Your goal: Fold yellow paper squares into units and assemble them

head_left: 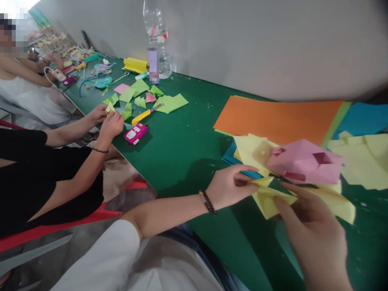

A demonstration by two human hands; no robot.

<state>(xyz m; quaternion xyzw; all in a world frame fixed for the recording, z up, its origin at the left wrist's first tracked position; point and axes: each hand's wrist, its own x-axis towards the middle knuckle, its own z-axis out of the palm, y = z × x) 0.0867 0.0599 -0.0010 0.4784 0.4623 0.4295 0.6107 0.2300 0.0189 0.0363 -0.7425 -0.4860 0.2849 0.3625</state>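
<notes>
Two bare hands hold a piece of folded yellow paper [268,204] just above a green table [182,161], near its front edge. The left hand [226,189] pinches the paper's left corner between thumb and fingers; the right hand [321,238] grips its right side, thumb in front. The paper is thin and matte, creased into pointed flaps.

Just behind it sits a pink paper shape [303,161], hollow and many-sided, with openings in its faces. Around and under this lie loose pale yellow sheets, and farther back a smooth, flat orange sheet [279,119] beside blue paper [363,118].

The table surface is smooth and slightly glossy, dotted with tiny scraps. It runs along a plain grey wall [257,48]. To the left, a seated person in black [69,173] folds a small yellow piece near green paper scraps [171,103], a yellow craft knife [142,117] and a magenta device [136,133]. A clear plastic bottle [163,58] stands by the wall.
</notes>
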